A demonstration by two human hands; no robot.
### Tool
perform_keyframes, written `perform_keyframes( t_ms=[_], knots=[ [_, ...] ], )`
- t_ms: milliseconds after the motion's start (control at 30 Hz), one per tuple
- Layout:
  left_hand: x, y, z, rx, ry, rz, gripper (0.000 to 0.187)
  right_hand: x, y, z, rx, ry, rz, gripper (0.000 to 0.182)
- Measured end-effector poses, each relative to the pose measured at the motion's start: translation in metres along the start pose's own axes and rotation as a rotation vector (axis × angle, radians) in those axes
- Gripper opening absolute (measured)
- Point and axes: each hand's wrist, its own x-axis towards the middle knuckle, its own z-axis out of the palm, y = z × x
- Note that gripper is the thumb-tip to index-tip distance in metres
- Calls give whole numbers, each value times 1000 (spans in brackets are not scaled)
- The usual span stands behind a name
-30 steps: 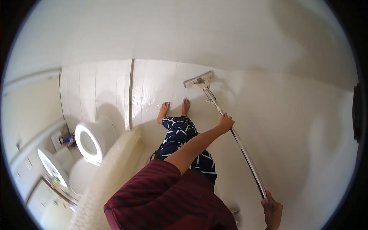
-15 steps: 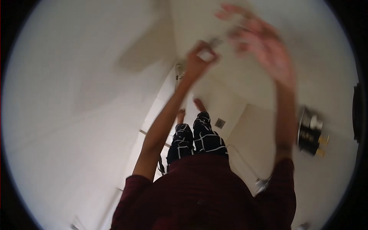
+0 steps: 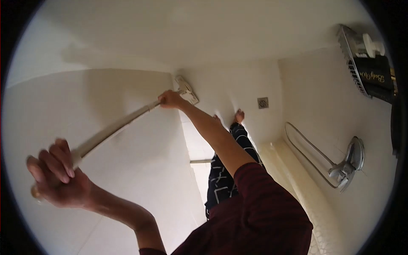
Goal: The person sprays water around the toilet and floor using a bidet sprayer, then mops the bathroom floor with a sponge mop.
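Observation:
A long pale pole (image 3: 123, 125) runs diagonally across the left side of the view, and both my hands are wrapped round it. My left hand (image 3: 61, 174) grips it near its lower-left end, where a rounded knob sticks out past the palm. Farther along, my right hand (image 3: 171, 100) closes round the upper end, just beyond a joint in the shaft. Right past that hand is a flat white head (image 3: 187, 90), in line with the pole and close to where wall and floor meet. My right hand hides the join between them.
A square floor drain (image 3: 263, 103) lies ahead of my bare feet (image 3: 239, 115). On the right wall are a chrome shower mixer (image 3: 348, 163) with a looped hose and a wire rack (image 3: 352, 59) holding bottles. Pale walls rise on both sides.
My hands were raised and blurred near the top, apart from the pole. Both have moved down and left and now hold it. The view has turned, bringing the shower mixer fully in.

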Motion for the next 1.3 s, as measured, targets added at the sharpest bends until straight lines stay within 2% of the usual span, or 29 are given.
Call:
perform_keyframes(
  t_ms=[100, 200, 267, 367, 433, 500, 533, 567, 633, 700, 733, 767, 867, 900, 933, 967, 1000, 1033, 1067, 1133, 1233, 1267, 1300],
  knots=[
    [4, 22, 72, -152, -118, -1, 29, -35, 7, -41, 26, 128, 18, 31],
    [9, 31, 147, -142, -308, 35, 30, -72, 35, -105, 129, 227, 36, 23],
    [3, 44, 195, -199, -253, -6, 31, -114, 46, -150, 154, 269, 94, 24],
    [-12, 53, 238, -324, -328, -13, 32, -166, 82, -194, 36, 289, 175, 32],
    [-31, 60, 254, -357, -385, 34, 31, -199, 97, -202, 53, 384, 279, 37],
    [-39, 62, 256, -407, -577, 80, 29, -232, 95, -212, 6, 401, 318, 39],
    [-43, 61, 254, -433, -673, 100, 28, -247, 94, -212, -16, 407, 341, 41],
    [-49, 58, 250, -542, -746, 63, 27, -260, 92, -209, -39, 504, 326, 36],
    [-68, 49, 236, -640, -652, 21, 27, -284, 98, -199, -101, 704, 302, 26],
    [-90, 27, 225, -648, -492, -33, 26, -306, 116, -202, 43, 618, 428, 24],
    [-103, 15, 213, -625, -474, -70, 27, -317, 124, -202, 115, 574, 488, 23],
    [-112, 5, 194, -601, -456, -108, 27, -323, 125, -196, -64, 580, 457, 20],
    [-115, 11, 116, -670, -394, -142, 28, -319, 128, -129, -208, 1053, -4, 16],
    [-111, 27, 88, -594, -220, -100, 28, -321, 80, -125, -233, 852, 172, 14],
    [-106, 55, 67, -502, -51, -59, 27, -305, 58, -103, -212, 944, 82, 15],
    [-108, 83, 59, -356, 77, 92, 23, -291, 35, -86, -170, 843, 145, 16],
    [-101, 96, 30, -440, -107, 184, 20, -275, 17, -64, -151, 870, 86, 16],
    [-106, 115, 23, -319, -5, 284, 17, -267, -14, -48, -49, 874, 92, 15],
    [-114, 124, 23, -135, -99, 492, 18, -261, -30, -38, -2, 857, 86, 16],
    [-124, 143, 8, -576, -561, 218, 28, -244, -47, -6, 143, 791, 67, 17],
    [-140, 103, -2, -472, -417, 351, 18, -184, -51, 63, 355, 758, 45, 17],
    [-155, 92, 15, -139, -70, 349, 18, -159, -42, 86, 440, 728, 46, 16],
    [-160, 69, 10, -66, -100, 301, 21, -142, -37, 105, 527, 692, 43, 15]
  ],
)
